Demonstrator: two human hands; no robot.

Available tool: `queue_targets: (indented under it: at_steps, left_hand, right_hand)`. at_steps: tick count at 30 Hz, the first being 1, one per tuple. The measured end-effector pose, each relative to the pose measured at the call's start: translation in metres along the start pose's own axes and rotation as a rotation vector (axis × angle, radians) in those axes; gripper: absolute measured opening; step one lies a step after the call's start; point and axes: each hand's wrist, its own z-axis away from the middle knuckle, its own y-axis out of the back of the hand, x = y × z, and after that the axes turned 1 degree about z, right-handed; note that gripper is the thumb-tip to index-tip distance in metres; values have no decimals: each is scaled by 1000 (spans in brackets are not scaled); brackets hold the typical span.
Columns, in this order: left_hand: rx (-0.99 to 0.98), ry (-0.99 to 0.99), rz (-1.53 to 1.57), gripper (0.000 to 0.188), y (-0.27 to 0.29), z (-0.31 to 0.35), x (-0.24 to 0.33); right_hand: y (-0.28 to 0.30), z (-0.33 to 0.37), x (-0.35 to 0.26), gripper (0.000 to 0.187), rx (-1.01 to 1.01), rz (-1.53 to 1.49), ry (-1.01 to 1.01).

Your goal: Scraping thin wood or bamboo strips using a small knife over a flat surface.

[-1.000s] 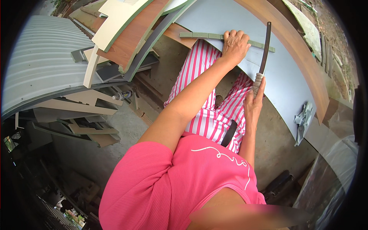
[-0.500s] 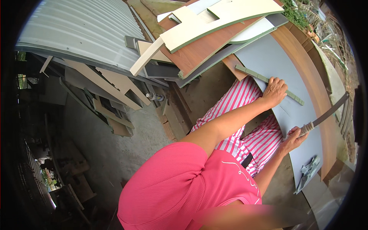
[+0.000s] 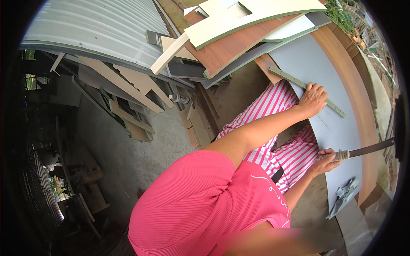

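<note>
My left hand (image 3: pixel 313 100) is closed over a long, thin green strip (image 3: pixel 291 78) with cross lines along it. The strip lies slantwise on a grey-blue board (image 3: pixel 316 55) in front of my knees, and my palm hides its middle. Lower and to the right, my right hand (image 3: pixel 326 161) grips a long-bladed knife (image 3: pixel 369 149) by its handle, which has a pale wrapping near the blade. The dark blade points to the right, out past the board, apart from the strip. A crumpled grey-blue cloth or glove (image 3: pixel 344 195) rests on the board's near end.
Cut board pieces (image 3: pixel 252 40) in cream, brown and grey are piled at the far side. More offcuts (image 3: pixel 128 81) lean under a corrugated metal sheet (image 3: pixel 94 25) on the left. A small bottle (image 3: pixel 179 98) stands on the concrete floor (image 3: pixel 166 128). A wood-brown strip (image 3: pixel 358 98) borders the board.
The knife has swung from pointing up and right to nearly level, and my right hand has turned with it. My left hand stays on the green strip. The whole view has shifted slightly.
</note>
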Motion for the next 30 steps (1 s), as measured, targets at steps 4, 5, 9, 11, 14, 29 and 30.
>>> queue_targets:
  at_steps: [4, 5, 9, 11, 14, 29, 30]
  left_hand:
    - [-6, -19, 11, 22, -2, 1, -1]
    - [-9, -18, 9, 22, -3, 1, -1]
    - [-11, -23, 5, 22, -3, 1, 0]
    - [-5, -28, 12, 22, -3, 1, 1]
    - [-4, -32, -5, 22, -4, 1, 0]
    - [-37, 0, -14, 19, -3, 1, 1]
    - [-44, 3, -20, 19, -3, 0, 1]
  right_hand:
    - [-5, -10, -2, 49, 28, -42, -22]
    - [-6, -14, -1, 48, 27, -35, -3]
    - [-8, -35, 3, 48, 24, -46, -1]
    - [-8, -45, 6, 44, -16, -34, 37]
    - [-10, -41, 5, 38, -42, -17, 52]
    - [49, -40, 22, 56, -427, -1171, -418]
    - [49, -40, 25, 57, -500, -1218, -364]
